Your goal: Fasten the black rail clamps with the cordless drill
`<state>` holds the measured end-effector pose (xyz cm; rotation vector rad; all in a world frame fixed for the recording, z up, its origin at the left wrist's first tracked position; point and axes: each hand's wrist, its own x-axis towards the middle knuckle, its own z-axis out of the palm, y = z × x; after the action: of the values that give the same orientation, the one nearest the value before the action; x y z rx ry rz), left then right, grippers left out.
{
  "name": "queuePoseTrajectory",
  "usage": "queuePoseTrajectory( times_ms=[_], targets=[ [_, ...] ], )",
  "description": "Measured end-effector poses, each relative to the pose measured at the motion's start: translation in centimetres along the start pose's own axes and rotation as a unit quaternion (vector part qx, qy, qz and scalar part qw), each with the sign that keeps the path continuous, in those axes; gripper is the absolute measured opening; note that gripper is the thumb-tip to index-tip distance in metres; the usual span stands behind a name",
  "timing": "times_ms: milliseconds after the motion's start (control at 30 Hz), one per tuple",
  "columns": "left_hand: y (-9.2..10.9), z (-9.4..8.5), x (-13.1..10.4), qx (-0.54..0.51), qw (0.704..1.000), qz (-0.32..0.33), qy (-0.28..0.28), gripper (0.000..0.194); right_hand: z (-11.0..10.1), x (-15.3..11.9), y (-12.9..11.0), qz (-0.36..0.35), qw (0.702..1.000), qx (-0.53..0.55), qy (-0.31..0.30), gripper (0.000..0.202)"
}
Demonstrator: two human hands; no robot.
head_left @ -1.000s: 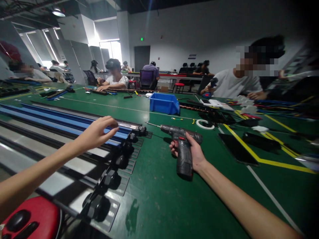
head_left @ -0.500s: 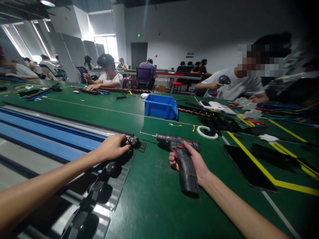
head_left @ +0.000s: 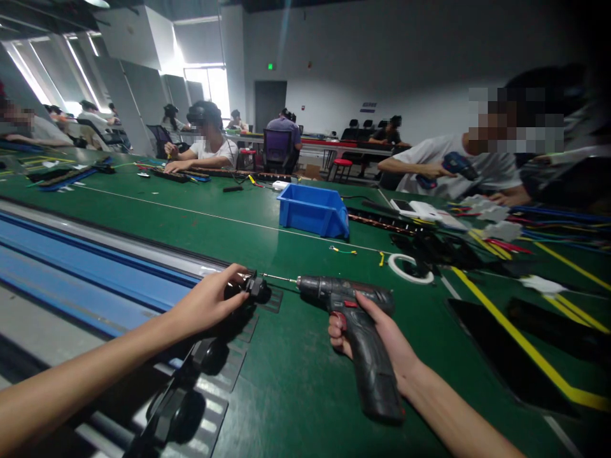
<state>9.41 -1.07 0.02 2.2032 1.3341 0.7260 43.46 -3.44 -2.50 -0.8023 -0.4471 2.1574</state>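
From the head view, the right hand (head_left: pixel 394 343) had the drill (head_left: pixel 365 350) gripped firmly, and its bit (head_left: pixel 279 278) pointed left, roughly in line with the rail (head_left: pixel 119 251)! The tip sat right beside the black end fitting (head_left: pixel 258 289), contact impossible to tell. The left hand (head_left: pixel 210 299), nearer, pinched that fitting between thumb and fingers over the green surface (head_left: pixel 286 381).

Your left hand (head_left: pixel 205 302), raised open a second ago, now closes its fingers (head_left: pixel 233 273) on the end of the rear rail (head_left: pixel 143 248), left of centre. Your drill (head_left: pixel 370 356) sits lower in the frame, its bit (head_left: pixel 281 278) closer to the black fitting (head_left: pixel 258 289). Upper right, a co-worker's blue drill (head_left: pixel 458 166) is farther right.
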Motion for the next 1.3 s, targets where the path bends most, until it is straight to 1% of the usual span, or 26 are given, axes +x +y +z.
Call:
queuePoseTrajectory(
  times_ms=[200, 433, 667, 800, 900, 967, 1033, 1100, 1167, 1300],
  targets=[
    [0.2, -0.1, -0.1, -0.007, 1.000, -0.008, -0.003, 0.038, 0.3, 0.2, 0.1, -0.004, 1.000, -0.020, 0.004, 0.044],
    [0.4, -0.1, -0.2, 0.001, 1.000, -0.010, -0.003, 0.039, 0.2, 0.1, 0.2, -0.008, 1.000, -0.027, 0.004, 0.045],
    [0.1, -0.1, -0.1, 0.006, 1.000, -0.004, -0.004, 0.038, 0.1, 0.1, 0.3, -0.011, 0.999, -0.043, 0.004, 0.042],
    [0.1, -0.1, -0.1, 0.022, 1.000, -0.003, -0.005, 0.040, 0.2, 0.3, 0.5, -0.019, 0.998, -0.058, -0.003, 0.040],
    [0.4, -0.1, -0.2, 0.067, 0.998, 0.000, -0.009, 0.036, 0.2, 0.4, 0.5, -0.024, 0.997, -0.075, -0.001, 0.041],
    [0.6, -0.1, -0.3, 0.144, 0.990, 0.003, -0.010, 0.029, 0.2, 0.3, 0.6, -0.025, 0.996, -0.087, 0.004, 0.041],
    [0.7, 0.1, -0.3, 0.239, 0.971, 0.007, -0.016, 0.032, 0.4, 0.2, 0.7, -0.029, 0.995, -0.099, 0.010, 0.041],
    [0.7, 0.4, -0.3, 0.302, 0.953, 0.011, -0.029, 0.039, 0.6, 0.1, 0.8, -0.039, 0.993, -0.108, 0.017, 0.039],
    [0.6, 0.5, -0.3, 0.320, 0.946, 0.014, -0.046, 0.041, 0.9, -0.1, 1.1, -0.053, 0.992, -0.114, 0.023, 0.038],
    [0.4, 0.7, -0.2, 0.307, 0.949, 0.015, -0.065, 0.040, 1.2, -0.2, 1.4, -0.063, 0.992, -0.110, 0.027, 0.040]
  ],
)
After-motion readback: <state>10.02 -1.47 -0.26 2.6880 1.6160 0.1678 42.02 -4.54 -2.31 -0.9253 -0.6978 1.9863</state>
